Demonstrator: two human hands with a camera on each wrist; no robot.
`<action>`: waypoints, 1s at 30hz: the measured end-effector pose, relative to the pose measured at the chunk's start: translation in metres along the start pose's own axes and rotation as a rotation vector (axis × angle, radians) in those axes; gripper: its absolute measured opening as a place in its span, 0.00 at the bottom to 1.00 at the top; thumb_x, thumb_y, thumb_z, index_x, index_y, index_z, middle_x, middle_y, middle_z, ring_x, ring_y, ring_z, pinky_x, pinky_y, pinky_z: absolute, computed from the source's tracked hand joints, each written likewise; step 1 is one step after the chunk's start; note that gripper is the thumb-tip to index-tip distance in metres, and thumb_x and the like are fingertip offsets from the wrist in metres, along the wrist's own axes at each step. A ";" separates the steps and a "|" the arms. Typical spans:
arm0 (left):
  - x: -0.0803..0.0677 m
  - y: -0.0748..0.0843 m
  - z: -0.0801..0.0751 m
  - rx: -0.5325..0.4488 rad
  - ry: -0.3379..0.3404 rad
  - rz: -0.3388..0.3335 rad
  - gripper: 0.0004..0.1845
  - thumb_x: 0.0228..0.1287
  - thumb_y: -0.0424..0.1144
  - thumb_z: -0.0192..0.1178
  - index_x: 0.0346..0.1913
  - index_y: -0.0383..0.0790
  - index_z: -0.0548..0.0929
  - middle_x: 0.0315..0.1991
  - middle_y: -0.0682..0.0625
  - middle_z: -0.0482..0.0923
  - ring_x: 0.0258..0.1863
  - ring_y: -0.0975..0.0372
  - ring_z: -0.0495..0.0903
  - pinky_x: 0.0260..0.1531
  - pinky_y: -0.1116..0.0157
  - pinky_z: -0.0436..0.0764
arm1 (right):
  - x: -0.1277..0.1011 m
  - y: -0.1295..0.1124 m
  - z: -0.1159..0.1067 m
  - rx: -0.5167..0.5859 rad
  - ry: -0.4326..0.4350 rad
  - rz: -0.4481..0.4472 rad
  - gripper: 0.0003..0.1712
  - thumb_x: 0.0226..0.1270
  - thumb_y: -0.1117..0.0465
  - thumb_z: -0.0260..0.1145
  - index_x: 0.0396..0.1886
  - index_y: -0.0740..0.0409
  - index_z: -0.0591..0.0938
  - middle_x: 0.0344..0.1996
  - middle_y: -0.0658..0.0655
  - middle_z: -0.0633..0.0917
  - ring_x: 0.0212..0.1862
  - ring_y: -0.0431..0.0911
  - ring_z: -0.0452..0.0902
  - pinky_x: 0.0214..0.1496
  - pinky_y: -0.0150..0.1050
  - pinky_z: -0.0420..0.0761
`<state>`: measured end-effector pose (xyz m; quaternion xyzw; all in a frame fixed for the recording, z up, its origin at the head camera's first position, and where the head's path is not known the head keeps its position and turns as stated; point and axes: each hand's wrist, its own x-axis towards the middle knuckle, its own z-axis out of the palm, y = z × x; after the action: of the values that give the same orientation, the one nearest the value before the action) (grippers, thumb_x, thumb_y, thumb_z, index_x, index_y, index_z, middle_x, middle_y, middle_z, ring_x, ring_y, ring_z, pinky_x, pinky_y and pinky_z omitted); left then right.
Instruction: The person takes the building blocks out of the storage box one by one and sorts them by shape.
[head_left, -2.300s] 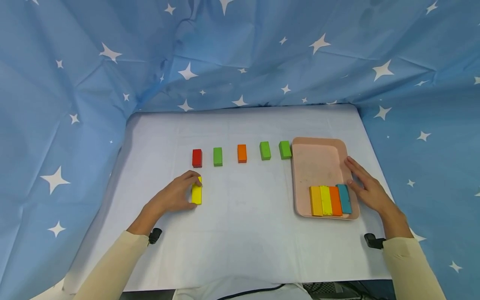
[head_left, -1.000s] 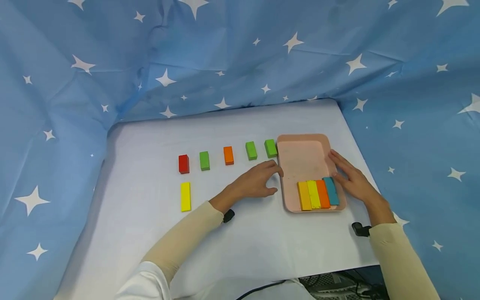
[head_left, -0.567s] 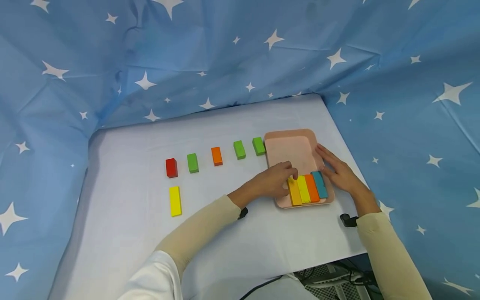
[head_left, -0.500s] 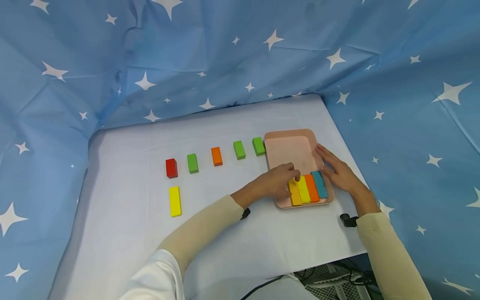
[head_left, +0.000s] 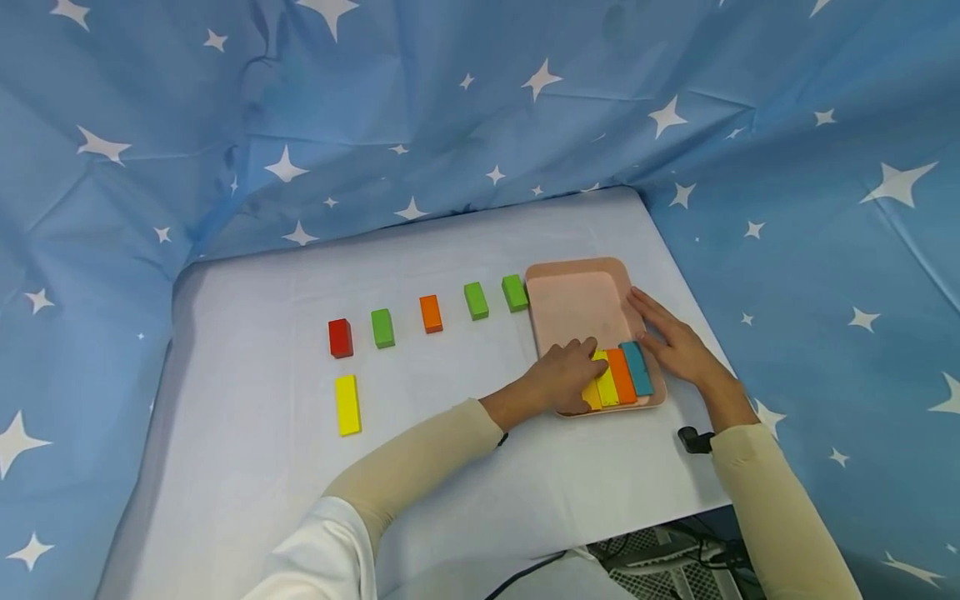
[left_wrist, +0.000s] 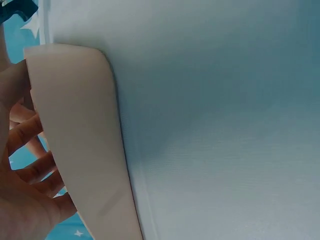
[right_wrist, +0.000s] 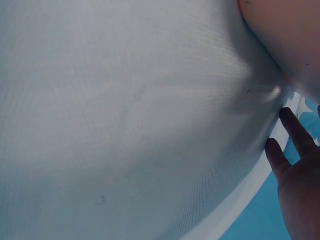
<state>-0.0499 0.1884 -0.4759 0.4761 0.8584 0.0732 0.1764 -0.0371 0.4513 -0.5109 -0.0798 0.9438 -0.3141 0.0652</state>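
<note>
A pink tray holds a row of long blocks: amber, yellow, orange and teal. My left hand reaches over the tray's left rim with bent fingers, covering much of the amber block. One fingertip overlaps the yellow block, and the thumb lies by the amber block's near end. Whether it grips a block I cannot tell; in the left wrist view the tray wall hides the fingertips. With fingers extended, my right hand rests along the tray's right rim.
Left of the tray runs a row of short blocks: red, green, orange and two more green blocks, the last at the tray's edge. A long yellow block lies nearer. A blue star-print curtain surrounds the table.
My left hand has released the long yellow block on the table, moved right into the tray, and shifted slightly further over the blocks. The right hand stays at the rim; the view has turned.
</note>
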 end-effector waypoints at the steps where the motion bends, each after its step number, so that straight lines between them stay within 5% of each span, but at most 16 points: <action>1: 0.000 0.000 0.000 0.014 0.003 0.002 0.31 0.60 0.56 0.74 0.66 0.52 0.81 0.63 0.50 0.71 0.52 0.61 0.73 0.49 0.65 0.79 | 0.000 0.000 0.000 -0.001 0.000 0.002 0.39 0.80 0.57 0.59 0.85 0.49 0.56 0.85 0.55 0.51 0.82 0.68 0.49 0.72 0.79 0.55; 30: 0.003 -0.005 0.007 -0.051 0.079 -0.016 0.36 0.53 0.53 0.79 0.65 0.48 0.80 0.58 0.51 0.69 0.47 0.63 0.70 0.45 0.74 0.79 | 0.000 -0.003 0.001 0.007 0.016 -0.003 0.39 0.80 0.58 0.59 0.85 0.49 0.57 0.85 0.56 0.53 0.82 0.67 0.49 0.72 0.78 0.55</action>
<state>-0.0524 0.1879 -0.4843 0.4614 0.8663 0.1125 0.1552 -0.0363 0.4485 -0.5100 -0.0784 0.9431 -0.3179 0.0573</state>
